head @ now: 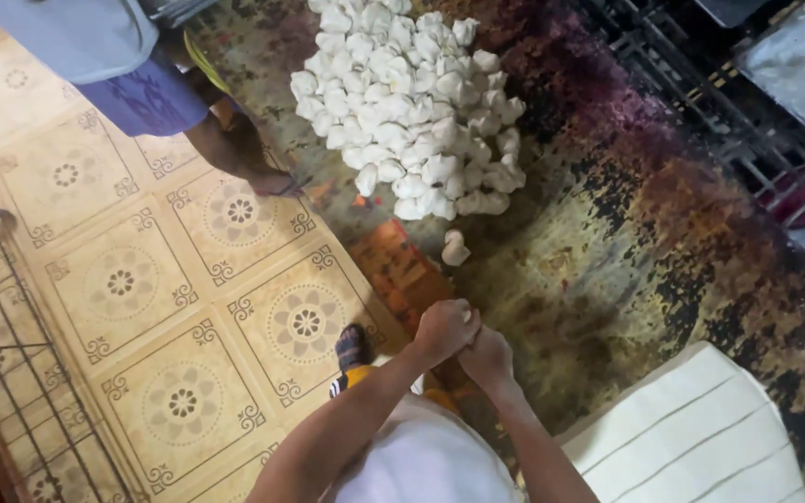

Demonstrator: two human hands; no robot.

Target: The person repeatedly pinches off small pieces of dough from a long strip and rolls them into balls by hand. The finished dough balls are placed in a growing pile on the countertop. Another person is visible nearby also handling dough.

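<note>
Hands (466, 341) clasped together, arms extended

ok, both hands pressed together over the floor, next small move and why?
Probably a toss toward the heap of white folded dough-like pieces. Left hand and right hand meet as if closing one, though it is hidden; one stray white piece already lies between hands and heap.

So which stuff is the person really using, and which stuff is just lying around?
In use:
- left hand and right hand, pressed together; what they hold is hidden
- big heap of white folded dough pieces
- single white dough piece lying apart from the heap
- stack of pale flat sheets

Lying about:
- black wire rack
- dark metal grate
- another person's foot
</note>
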